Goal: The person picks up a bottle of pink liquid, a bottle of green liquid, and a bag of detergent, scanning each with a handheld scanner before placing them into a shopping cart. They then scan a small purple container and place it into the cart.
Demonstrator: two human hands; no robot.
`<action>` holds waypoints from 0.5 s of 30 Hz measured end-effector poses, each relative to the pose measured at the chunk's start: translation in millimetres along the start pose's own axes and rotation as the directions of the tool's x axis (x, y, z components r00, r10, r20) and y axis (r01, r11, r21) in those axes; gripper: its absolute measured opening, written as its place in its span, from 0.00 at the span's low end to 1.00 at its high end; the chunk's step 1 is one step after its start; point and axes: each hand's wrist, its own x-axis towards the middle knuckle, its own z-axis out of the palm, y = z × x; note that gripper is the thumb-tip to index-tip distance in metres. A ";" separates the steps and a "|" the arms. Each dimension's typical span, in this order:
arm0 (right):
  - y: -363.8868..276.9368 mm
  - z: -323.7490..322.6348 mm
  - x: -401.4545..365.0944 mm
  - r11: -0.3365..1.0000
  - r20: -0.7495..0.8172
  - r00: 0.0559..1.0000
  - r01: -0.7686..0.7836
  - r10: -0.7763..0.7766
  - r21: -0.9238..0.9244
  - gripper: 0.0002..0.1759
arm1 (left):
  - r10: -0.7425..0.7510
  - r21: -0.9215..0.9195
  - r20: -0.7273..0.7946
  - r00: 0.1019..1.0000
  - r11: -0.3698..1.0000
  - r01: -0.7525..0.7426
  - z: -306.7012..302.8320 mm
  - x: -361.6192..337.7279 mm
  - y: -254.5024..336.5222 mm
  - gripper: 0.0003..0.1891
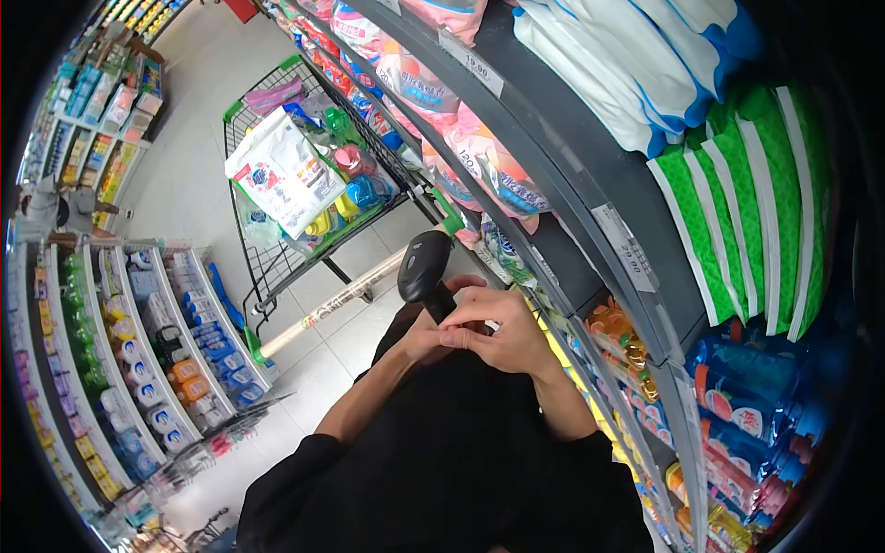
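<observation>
Near centre, close to the chest | black scanner [422, 265] upright, head aimed far toward the shopping cart [265, 265] | right hand [502, 330] clenched round its handle | left hand [419, 339] half hidden, seemingly touching the handle; grip: cannot tell | shelf [553, 157] right

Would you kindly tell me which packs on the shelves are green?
The white-striped packs at the far right of the upper shelf. The packs beside them are white and blue; the pink packs lie nearer the scanner in the right hand.
</observation>
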 end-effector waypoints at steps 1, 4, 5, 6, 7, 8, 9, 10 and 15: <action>10.0 3.1 -4.1 0.999 -0.016 1.000 0.022 -0.022 0.049 0.04 | 0.024 0.004 -0.002 1.000 1.000 -0.024 -0.1 -3.6 -3.9 0.50; 19.9 9.8 -14.9 0.992 -0.007 1.000 0.000 0.001 0.130 0.03 | 0.067 0.032 -0.070 0.995 0.997 -0.065 7.8 -16.7 -13.8 0.49; 21.1 11.9 -18.5 0.988 0.005 0.999 -0.040 0.039 0.151 0.03 | 0.068 0.029 -0.082 0.994 0.997 -0.066 4.8 -21.4 -19.2 0.49; 21.6 12.8 -21.4 0.987 0.012 0.999 -0.044 0.042 0.156 0.03 | 0.061 0.044 -0.100 0.993 0.997 -0.057 -1.1 -25.2 -25.1 0.49; 21.8 13.4 -24.1 0.996 0.003 0.999 -0.050 0.050 0.079 0.05 | 0.054 0.060 -0.116 0.992 0.997 -0.048 -1.2 -27.4 -26.8 0.49; 21.8 15.0 -27.6 0.998 -0.007 0.998 -0.058 0.058 0.000 0.07 | 0.054 0.058 -0.120 0.991 0.997 -0.047 0.6 -30.3 -28.6 0.49; 23.4 20.4 -30.8 0.998 -0.005 0.998 -0.061 0.061 0.001 0.07 | 0.057 0.096 -0.175 0.983 0.995 -0.041 4.1 -32.7 -29.5 0.49; 26.9 28.8 -34.0 0.974 -0.111 0.978 -0.156 0.176 0.162 0.08 | 0.062 0.133 -0.227 0.972 0.991 -0.032 7.3 -34.2 -29.9 0.50; 56.2 47.7 -47.2 0.955 -0.363 0.891 -0.205 0.274 0.215 0.13 | 0.065 0.435 -0.339 0.939 0.895 0.095 19.4 -35.4 -18.7 0.50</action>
